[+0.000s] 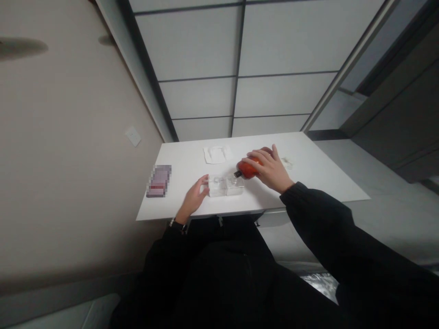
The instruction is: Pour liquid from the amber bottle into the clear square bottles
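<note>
A clear plastic box (216, 188) with two sections lies on the white table, and small clear round shapes show at its far side. Its left end is held between the fingers and thumb of my left hand (195, 197). My right hand (270, 170) is wrapped over a red-orange bottle (247, 169). The bottle is tipped, its dark neck pointing down and left over the right section of the box. Whether liquid comes out of it, I cannot tell. My fingers and palm hide the bottle's rear part.
Behind the box lies a white sheet or tray (215, 155). A pixelated pinkish item (159, 181) rests at the left of the white table (308, 183). Something small and pale (286, 161) lies beyond my right hand. A wall stands left, a panelled partition (206, 98) behind.
</note>
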`<move>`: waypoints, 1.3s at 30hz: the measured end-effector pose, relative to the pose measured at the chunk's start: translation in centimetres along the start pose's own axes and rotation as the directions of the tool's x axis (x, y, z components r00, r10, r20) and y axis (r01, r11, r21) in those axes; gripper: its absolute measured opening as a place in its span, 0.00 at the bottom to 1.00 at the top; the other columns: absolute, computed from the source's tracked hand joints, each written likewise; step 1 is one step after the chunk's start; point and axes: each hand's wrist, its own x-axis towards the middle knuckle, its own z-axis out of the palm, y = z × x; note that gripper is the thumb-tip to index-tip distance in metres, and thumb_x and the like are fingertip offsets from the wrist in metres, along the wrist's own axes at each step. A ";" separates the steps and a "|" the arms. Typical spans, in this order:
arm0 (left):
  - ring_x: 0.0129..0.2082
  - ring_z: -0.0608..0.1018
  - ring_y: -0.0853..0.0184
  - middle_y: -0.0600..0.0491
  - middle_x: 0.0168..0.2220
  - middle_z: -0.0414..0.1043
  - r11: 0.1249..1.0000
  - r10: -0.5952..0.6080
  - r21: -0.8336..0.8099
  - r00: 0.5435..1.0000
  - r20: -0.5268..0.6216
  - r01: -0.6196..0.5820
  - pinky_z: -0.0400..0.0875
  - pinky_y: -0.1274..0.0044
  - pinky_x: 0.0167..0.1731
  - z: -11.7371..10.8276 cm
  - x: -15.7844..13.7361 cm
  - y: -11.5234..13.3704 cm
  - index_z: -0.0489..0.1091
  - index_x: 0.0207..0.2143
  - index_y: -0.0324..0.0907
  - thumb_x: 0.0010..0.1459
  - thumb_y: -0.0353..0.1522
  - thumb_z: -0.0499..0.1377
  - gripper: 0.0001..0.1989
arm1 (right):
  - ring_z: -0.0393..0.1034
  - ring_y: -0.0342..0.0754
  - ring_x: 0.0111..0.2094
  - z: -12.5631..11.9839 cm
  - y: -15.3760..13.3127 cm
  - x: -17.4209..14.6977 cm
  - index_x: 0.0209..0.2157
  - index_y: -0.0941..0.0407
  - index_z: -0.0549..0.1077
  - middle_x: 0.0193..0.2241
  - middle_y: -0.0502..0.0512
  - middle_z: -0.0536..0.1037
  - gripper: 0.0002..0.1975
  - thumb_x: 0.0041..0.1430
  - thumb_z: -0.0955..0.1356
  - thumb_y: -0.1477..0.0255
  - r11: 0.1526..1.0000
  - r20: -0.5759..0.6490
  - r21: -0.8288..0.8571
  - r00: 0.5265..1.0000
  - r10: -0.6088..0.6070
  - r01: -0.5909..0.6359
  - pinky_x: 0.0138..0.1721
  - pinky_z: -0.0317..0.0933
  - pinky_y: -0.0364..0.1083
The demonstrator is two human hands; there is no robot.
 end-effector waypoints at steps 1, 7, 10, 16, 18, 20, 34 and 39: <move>0.64 0.77 0.50 0.40 0.67 0.71 1.000 0.003 0.017 1.000 0.011 -0.004 0.67 0.58 0.66 -0.1 0.0 0.2 0.62 0.69 0.42 0.70 0.52 0.58 0.34 | 0.69 0.62 0.64 0.0 0.0 -0.1 0.64 0.48 0.71 0.62 0.61 0.76 0.27 0.67 0.66 0.81 1.000 -0.004 0.004 1.000 0.003 -0.003 0.71 0.49 0.78; 0.65 0.75 0.49 0.41 0.69 0.69 0.993 -0.005 0.117 1.000 0.030 0.002 0.66 0.57 0.68 -0.1 -0.2 1.1 0.59 0.71 0.43 0.60 0.42 0.71 0.42 | 0.69 0.62 0.65 -0.4 -0.1 0.3 0.66 0.49 0.70 0.63 0.62 0.76 0.28 0.69 0.63 0.83 0.996 0.013 -0.055 0.998 -0.067 0.068 0.71 0.47 0.79; 0.66 0.75 0.49 0.40 0.68 0.69 0.990 -0.013 0.144 0.999 0.029 0.009 0.66 0.57 0.68 -0.1 -0.2 1.3 0.59 0.72 0.42 0.60 0.39 0.71 0.42 | 0.68 0.63 0.66 -0.7 -0.1 0.8 0.66 0.47 0.70 0.64 0.61 0.75 0.31 0.68 0.63 0.86 0.994 0.036 -0.049 0.995 -0.096 0.097 0.70 0.48 0.79; 0.65 0.76 0.50 0.41 0.67 0.71 0.987 -0.019 0.163 0.999 0.034 0.013 0.68 0.59 0.67 -0.1 -0.3 1.2 0.58 0.72 0.43 0.60 0.37 0.70 0.42 | 0.69 0.63 0.66 -1.7 -0.3 1.7 0.65 0.50 0.70 0.64 0.63 0.76 0.31 0.66 0.63 0.89 0.969 0.056 -0.123 0.977 -0.206 0.212 0.69 0.55 0.77; 0.65 0.76 0.50 0.41 0.67 0.71 0.986 -0.021 0.167 0.999 0.033 0.015 0.68 0.58 0.67 -0.1 -0.3 1.1 0.57 0.72 0.44 0.61 0.37 0.70 0.42 | 0.69 0.62 0.66 -2.1 -0.3 2.0 0.65 0.50 0.70 0.63 0.63 0.76 0.30 0.67 0.63 0.88 0.956 0.068 -0.154 0.968 -0.240 0.248 0.68 0.56 0.77; 0.65 0.75 0.50 0.41 0.67 0.70 0.985 -0.021 0.169 0.999 0.033 0.015 0.68 0.57 0.67 0.0 -0.3 1.1 0.57 0.72 0.44 0.60 0.37 0.70 0.42 | 0.69 0.62 0.66 -2.5 -0.4 2.3 0.64 0.50 0.69 0.63 0.63 0.76 0.28 0.68 0.64 0.87 0.945 0.076 -0.170 0.960 -0.269 0.278 0.68 0.58 0.76; 0.67 0.74 0.50 0.43 0.70 0.68 0.986 -0.025 0.164 0.999 0.035 0.019 0.67 0.59 0.68 0.2 -0.2 0.9 0.57 0.72 0.47 0.60 0.38 0.71 0.43 | 0.68 0.60 0.67 -4.2 -1.2 3.4 0.64 0.50 0.67 0.65 0.61 0.75 0.30 0.66 0.65 0.87 0.913 0.143 -0.184 0.928 -0.343 0.365 0.66 0.62 0.72; 0.67 0.74 0.50 0.43 0.70 0.68 0.986 -0.030 0.164 0.999 0.033 0.024 0.68 0.59 0.67 0.2 -0.2 1.0 0.56 0.72 0.46 0.60 0.38 0.71 0.43 | 0.65 0.61 0.69 -3.9 -1.1 3.2 0.65 0.49 0.68 0.66 0.61 0.74 0.32 0.65 0.66 0.88 0.944 0.138 -0.102 0.944 -0.299 0.313 0.69 0.56 0.74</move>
